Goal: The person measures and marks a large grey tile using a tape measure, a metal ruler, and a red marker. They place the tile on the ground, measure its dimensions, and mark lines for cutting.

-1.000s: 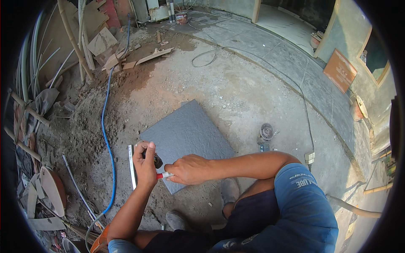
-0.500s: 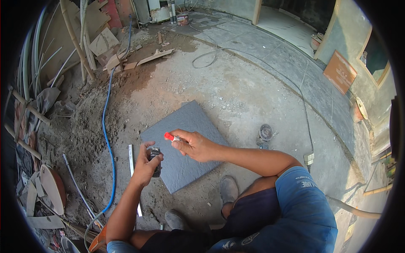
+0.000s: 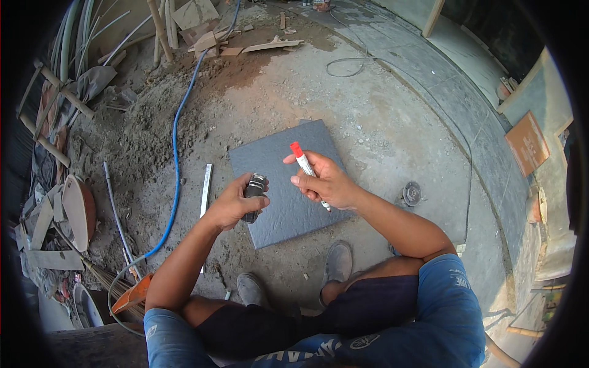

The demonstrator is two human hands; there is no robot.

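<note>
My left hand [image 3: 238, 202] is closed round a black, palm-sized tape measure [image 3: 254, 195] with silvery bands. In my right hand [image 3: 328, 181] is a white marker [image 3: 305, 164] with a red cap, its capped end pointing up and away from me. Both hands are held above a dark grey, rough-faced square tile [image 3: 288, 218] that lies on the ground before my feet. Left of the tile lies a thin, pale metal strip [image 3: 207, 184], apart from it.
An angle grinder [image 3: 411, 193] lies right of the tile, partly behind my right forearm. A blue hose [image 3: 175, 141] runs along the left beside loose soil. A dark cable [image 3: 423, 92] curves across the far right. Broken boards [image 3: 270, 46] lie farther off.
My right hand has turned, bringing the marker from mostly hidden to full view. My left hand still holds the tape measure. The whole view has shifted, with the tile now farther right and higher.
</note>
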